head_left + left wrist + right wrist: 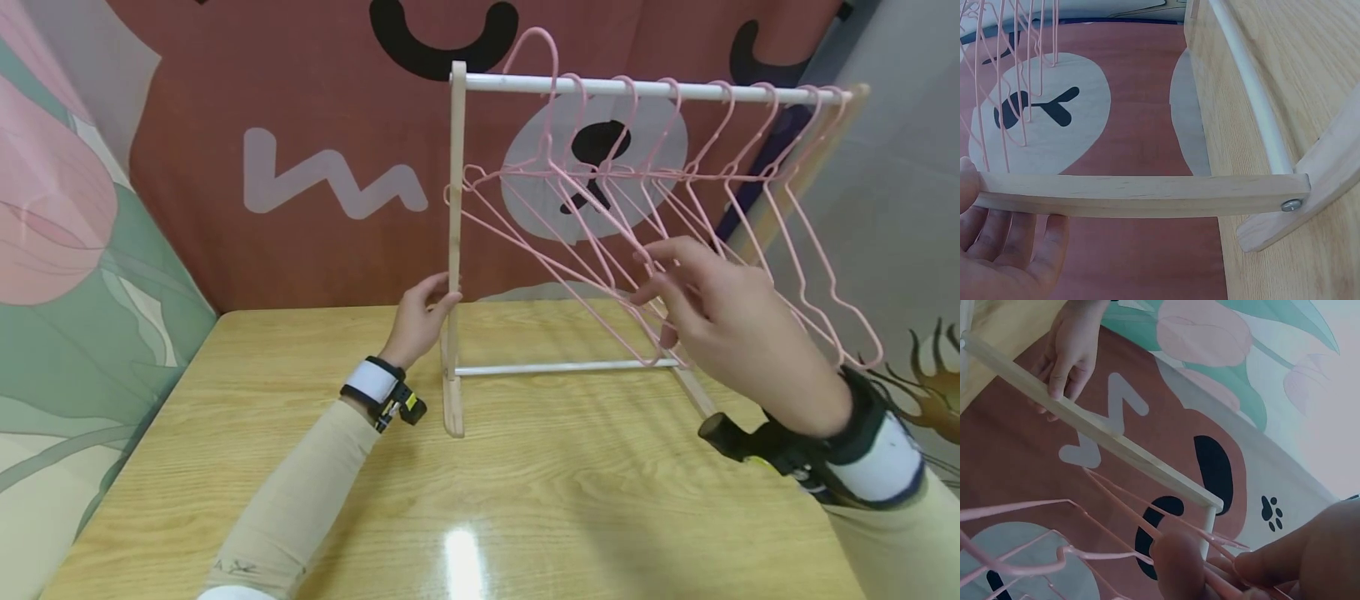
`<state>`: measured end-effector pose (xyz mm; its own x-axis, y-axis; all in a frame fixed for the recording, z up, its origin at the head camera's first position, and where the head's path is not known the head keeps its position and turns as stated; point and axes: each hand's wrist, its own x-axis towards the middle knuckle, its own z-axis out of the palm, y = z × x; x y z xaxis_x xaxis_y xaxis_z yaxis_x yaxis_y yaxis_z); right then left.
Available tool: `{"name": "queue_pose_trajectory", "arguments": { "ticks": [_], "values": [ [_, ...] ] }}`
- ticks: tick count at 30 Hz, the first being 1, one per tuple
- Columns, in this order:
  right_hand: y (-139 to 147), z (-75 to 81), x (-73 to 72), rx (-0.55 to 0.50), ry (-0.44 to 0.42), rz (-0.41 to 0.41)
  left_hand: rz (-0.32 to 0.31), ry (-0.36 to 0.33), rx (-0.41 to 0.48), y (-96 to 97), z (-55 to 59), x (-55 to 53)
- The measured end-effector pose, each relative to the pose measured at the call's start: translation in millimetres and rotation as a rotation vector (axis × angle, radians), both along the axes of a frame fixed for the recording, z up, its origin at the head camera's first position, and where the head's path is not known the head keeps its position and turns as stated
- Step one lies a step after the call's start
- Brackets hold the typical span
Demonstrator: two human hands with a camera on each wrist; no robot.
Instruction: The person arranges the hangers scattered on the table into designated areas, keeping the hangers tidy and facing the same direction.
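Note:
A small clothes rack with a wooden upright [456, 208] and a white top rod [491, 82] stands on the table. My left hand [422, 321] grips the lower part of the left upright, thumb on one side and fingers on the other, as the left wrist view shows too. Between thumb and fingers, my right hand [723, 321] pinches a pink hanger [592, 202] by its arm. That hanger's hook [553, 58] arches above the rod near its left end, higher than the others. Several more pink hangers [787, 233] hang along the rod to the right.
The wood-grain table [300, 500] extends in front of the rack. A low white crossbar [555, 367] joins the rack's feet. Behind is a brown cloth [315, 100] with a cartoon bear; a flowered cloth [75, 250] hangs at the left.

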<state>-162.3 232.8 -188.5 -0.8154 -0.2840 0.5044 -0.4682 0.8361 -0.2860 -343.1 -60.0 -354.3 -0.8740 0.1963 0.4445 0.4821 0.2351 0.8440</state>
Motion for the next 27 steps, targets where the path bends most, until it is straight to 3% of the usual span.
{"name": "queue_pose_trajectory", "arguments": {
  "ticks": [5, 15, 27],
  "values": [
    [-6, -1.4, -3.6, -0.011, -0.039, -0.001, -0.003, 0.005, -0.004, 0.8, 0.1, -0.5],
    [-16, -9.9, -14.9, -0.003, -0.205, -0.017, 0.007, -0.008, -0.004, -0.3, -0.6, 0.4],
    [-26, -20.8, -19.2, 0.090, -0.199, 0.035, 0.005, 0.001, -0.002, -0.4, -1.0, -0.3]
  ]
}}
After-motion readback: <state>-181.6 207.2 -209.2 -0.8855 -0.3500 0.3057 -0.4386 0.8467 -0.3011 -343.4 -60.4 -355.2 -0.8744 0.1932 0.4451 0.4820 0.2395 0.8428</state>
